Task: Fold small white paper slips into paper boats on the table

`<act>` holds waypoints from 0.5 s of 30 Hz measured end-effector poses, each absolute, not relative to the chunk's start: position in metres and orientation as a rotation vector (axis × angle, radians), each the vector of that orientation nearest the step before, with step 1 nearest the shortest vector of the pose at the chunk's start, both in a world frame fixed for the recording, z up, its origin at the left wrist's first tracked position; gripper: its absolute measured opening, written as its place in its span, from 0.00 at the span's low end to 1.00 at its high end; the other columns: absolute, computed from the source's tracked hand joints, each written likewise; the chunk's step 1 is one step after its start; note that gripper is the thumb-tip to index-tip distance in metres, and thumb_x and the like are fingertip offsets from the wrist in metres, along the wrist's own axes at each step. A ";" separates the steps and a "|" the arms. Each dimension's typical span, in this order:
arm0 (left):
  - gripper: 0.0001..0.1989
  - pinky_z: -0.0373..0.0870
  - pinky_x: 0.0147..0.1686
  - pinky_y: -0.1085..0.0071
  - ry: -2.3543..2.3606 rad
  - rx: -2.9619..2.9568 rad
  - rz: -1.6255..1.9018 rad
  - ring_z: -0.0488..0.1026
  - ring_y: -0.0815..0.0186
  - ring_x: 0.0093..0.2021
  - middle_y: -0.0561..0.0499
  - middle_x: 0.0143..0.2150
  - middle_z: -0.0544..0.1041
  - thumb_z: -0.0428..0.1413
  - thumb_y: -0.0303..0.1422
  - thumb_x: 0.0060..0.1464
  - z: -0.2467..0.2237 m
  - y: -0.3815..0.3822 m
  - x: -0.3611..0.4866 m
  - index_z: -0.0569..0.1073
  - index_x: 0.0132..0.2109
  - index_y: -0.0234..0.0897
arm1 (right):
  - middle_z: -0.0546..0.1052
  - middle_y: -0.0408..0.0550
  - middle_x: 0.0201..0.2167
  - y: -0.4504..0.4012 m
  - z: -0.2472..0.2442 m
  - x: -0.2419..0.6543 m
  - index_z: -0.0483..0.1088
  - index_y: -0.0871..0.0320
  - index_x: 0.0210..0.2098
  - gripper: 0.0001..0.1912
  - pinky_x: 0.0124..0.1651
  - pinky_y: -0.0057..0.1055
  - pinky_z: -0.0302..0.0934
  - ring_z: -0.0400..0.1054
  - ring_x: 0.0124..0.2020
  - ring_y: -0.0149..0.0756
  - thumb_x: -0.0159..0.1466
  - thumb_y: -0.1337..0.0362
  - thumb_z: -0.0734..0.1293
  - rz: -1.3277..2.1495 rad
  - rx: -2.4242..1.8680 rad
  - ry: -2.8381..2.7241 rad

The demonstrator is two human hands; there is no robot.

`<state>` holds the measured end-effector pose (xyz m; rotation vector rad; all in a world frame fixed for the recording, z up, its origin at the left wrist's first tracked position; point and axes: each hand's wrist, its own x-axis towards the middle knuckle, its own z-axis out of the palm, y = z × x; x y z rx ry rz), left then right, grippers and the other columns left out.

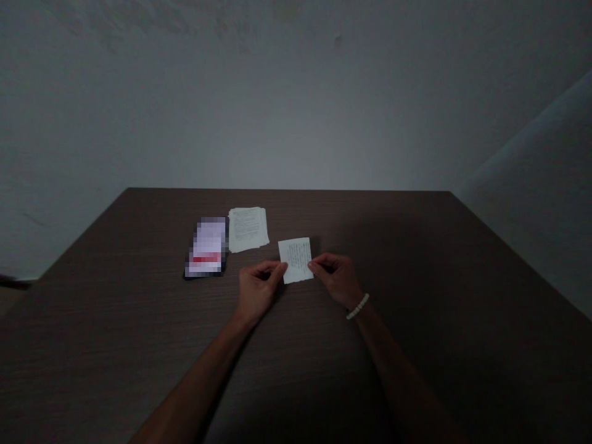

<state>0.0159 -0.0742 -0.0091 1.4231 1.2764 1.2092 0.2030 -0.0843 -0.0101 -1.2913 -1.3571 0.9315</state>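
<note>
A small white sheet of paper (296, 251) with dark lines of print is held up by its two sides over the table. My left hand (259, 288) pinches its left edge between thumb and fingers. On the opposite edge, my right hand (338, 279) grips the paper the same way, with a pale beaded bracelet (357, 306) round that wrist. Beyond my left hand lies a stack of similar printed papers (248, 229), slightly uneven at its edges. The print is too small to read.
A dark-edged phone (206, 246) lies left of the stack, its lit screen blurred into blocks. The dark wooden table (139, 345) reaches back to a grey wall (296, 111). Another wall surface slants in at the right.
</note>
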 end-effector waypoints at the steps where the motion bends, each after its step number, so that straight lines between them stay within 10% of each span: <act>1: 0.11 0.72 0.30 0.70 1.278 1.421 1.209 0.76 0.64 0.29 0.48 0.30 0.81 0.61 0.39 0.50 -0.009 -0.074 0.016 0.80 0.33 0.34 | 0.78 0.44 0.23 -0.084 -0.010 0.203 0.75 0.58 0.26 0.08 0.29 0.28 0.64 0.71 0.25 0.32 0.57 0.60 0.70 0.925 -1.292 -1.358; 15: 0.11 0.72 0.29 0.70 1.283 1.349 1.244 0.76 0.64 0.28 0.47 0.30 0.81 0.62 0.38 0.49 -0.006 -0.074 0.017 0.81 0.33 0.34 | 0.80 0.46 0.26 -0.084 -0.011 0.205 0.76 0.57 0.27 0.08 0.31 0.30 0.67 0.73 0.28 0.35 0.55 0.58 0.72 0.988 -1.268 -1.343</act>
